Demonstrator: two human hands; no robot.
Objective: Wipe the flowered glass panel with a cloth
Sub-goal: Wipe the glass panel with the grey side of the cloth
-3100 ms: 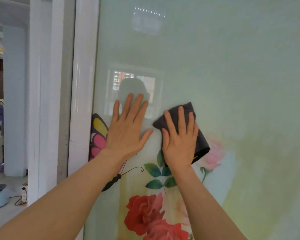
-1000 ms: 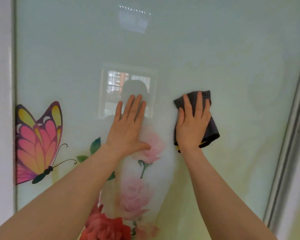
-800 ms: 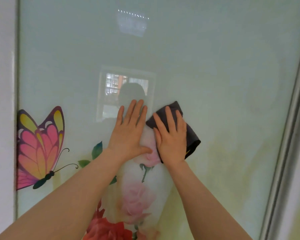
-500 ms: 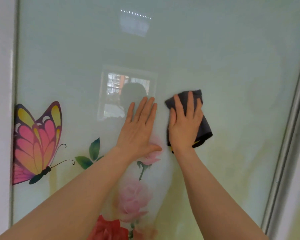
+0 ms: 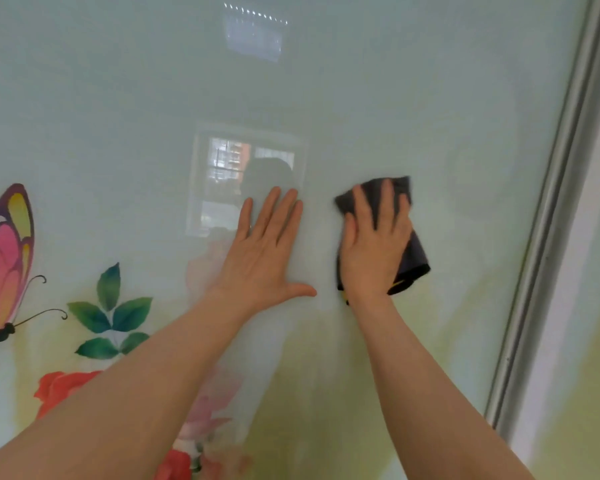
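Right hand (image 5: 373,251): fingers (image 5: 388,202) straight and slightly spread, palm flat, pressing a dark grey cloth (image 5: 414,258) against the flowered glass panel (image 5: 395,98). Cloth is folded; its edges show above the fingertips and past the hand's right side, lower corner hanging just beside the wrist. Some motion blur on this hand and the cloth.

Left hand (image 5: 262,254): fingers straight and close together, thumb stretched out toward the right hand, palm flat on the glass, holding nothing. Hands near each other but apart.

Panel is pale green, glossy, mirroring a window (image 5: 246,174) above the left hand. Printed on it: green leaves (image 5: 110,317) lower left, a pink and yellow butterfly (image 5: 4,265) at the left edge, red roses (image 5: 54,389) along the bottom. Grey metal frame (image 5: 548,237) runs down the panel's right side.
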